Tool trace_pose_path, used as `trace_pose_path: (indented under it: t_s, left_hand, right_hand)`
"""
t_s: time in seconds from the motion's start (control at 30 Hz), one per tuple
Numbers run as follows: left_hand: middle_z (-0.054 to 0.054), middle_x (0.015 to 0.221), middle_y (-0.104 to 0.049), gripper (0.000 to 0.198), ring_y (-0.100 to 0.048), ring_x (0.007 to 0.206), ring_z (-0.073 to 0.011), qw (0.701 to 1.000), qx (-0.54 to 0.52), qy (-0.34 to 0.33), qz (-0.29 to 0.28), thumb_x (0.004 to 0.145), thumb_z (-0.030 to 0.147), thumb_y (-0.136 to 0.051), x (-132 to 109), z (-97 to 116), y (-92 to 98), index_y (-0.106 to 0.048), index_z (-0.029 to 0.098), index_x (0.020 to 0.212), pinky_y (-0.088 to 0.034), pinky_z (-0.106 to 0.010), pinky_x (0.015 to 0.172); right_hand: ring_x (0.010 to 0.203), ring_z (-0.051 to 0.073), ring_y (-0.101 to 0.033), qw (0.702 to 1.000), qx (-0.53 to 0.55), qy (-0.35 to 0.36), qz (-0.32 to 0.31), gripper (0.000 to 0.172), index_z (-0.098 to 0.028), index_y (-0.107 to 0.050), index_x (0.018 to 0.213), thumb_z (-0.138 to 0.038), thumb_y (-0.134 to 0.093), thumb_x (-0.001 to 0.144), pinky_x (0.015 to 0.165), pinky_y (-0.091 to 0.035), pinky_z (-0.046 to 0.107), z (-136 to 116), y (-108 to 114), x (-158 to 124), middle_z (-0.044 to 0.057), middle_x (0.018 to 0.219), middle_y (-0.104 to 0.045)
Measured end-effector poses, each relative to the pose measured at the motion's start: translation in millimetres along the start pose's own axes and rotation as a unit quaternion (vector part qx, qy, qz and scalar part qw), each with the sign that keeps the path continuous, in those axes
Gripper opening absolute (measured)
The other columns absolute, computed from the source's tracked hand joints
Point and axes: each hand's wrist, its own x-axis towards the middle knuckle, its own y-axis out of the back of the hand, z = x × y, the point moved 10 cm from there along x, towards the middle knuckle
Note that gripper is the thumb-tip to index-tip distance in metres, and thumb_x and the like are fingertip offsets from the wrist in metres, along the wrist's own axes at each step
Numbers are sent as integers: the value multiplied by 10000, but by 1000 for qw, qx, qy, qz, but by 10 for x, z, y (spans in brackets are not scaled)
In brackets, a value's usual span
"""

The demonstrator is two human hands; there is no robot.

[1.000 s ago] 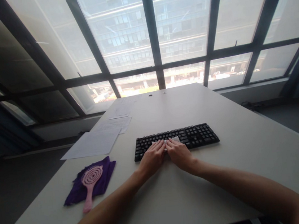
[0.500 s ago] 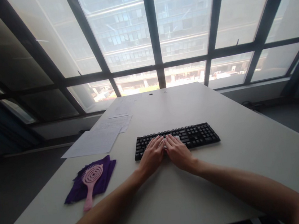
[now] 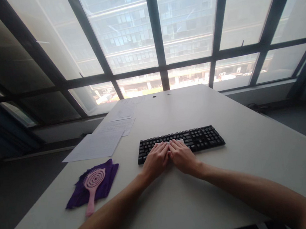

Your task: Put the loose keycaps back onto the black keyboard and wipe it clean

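A black keyboard [image 3: 204, 138] lies across the desk in front of me. On its middle keys rests a small flat white piece [image 3: 181, 141], paper-like, mostly covered by my fingers; I cannot make out its exact kind. My left hand [image 3: 157, 156] lies over the left part of that piece with its fingers stretched forward. Beside it, my right hand [image 3: 180, 153] lies likewise over the right part. The two hands meet at the thumbs, which are partly hidden. A strip of white shows past the fingertips.
On the left, a pink hairbrush [image 3: 94, 181] lies on a folded purple cloth [image 3: 109, 175]. Farther back, several paper sheets [image 3: 92, 146] overlap along the white desk's [image 3: 181, 207] left edge. Large windows [image 3: 128, 28] stand beyond the desk.
My fingers have drawn back slightly toward me, and more of the white piece's far edge shows. The keyboard, hairbrush and cloth have not moved.
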Motion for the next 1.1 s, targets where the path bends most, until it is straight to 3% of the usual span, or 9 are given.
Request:
trace_pose_path:
  t_s: [0.23,0.5,0.7,0.83,0.97,1.1]
  left_hand:
    - [-140,1445,-613,403,-544,1387,-279,1000,-15,9,-2,1075,260,-381,8,3,10,-591,145,1399,-408,-535,1196]
    - [-157,1488,-569,304,-487,1434,-298,999,-11,40,13,1068,291,-419,-4,-57,35,-662,160,1196,-415,-544,1184]
    - [-156,1349,-651,291,-573,1316,-298,999,-10,32,27,1035,258,-467,9,-37,74,-649,151,1236,-445,-532,1156]
    - [-138,1262,-668,286,-599,1237,-284,999,-17,13,26,1025,238,-465,20,23,100,-660,161,1221,-447,-529,1149]
    - [-179,1393,-610,367,-498,1389,-326,1000,2,22,19,1024,247,-470,8,-12,71,-608,110,1335,-381,-554,1202]
    - [-204,1605,-404,499,-281,1543,-345,999,23,25,12,1037,283,-460,-10,-78,-4,-469,81,1494,-331,-556,1233]
  right_hand:
    - [1389,290,-507,1000,15,-13,11,424,-86,-652,1346,-256,-382,1066,1185,-352,441,45,81,11,172,1425,-622]
    - [1358,288,-510,999,3,-36,14,427,-135,-733,1188,-327,-365,1085,1150,-353,445,92,91,10,168,1395,-638]
    - [1199,273,-567,999,7,-19,30,372,-135,-733,1101,-298,-400,1074,1088,-398,416,36,136,13,149,1209,-701]
    - [1134,282,-575,999,9,-10,33,355,-95,-696,1155,-300,-421,1066,1051,-428,422,4,154,13,169,1153,-692]
    - [1258,309,-535,999,8,-14,44,425,-62,-626,1305,-364,-463,1055,1123,-390,450,25,149,19,216,1305,-640]
    - [1511,351,-299,999,-9,-14,43,589,-32,-470,1500,-411,-472,1049,1238,-243,513,65,88,29,241,1590,-409]
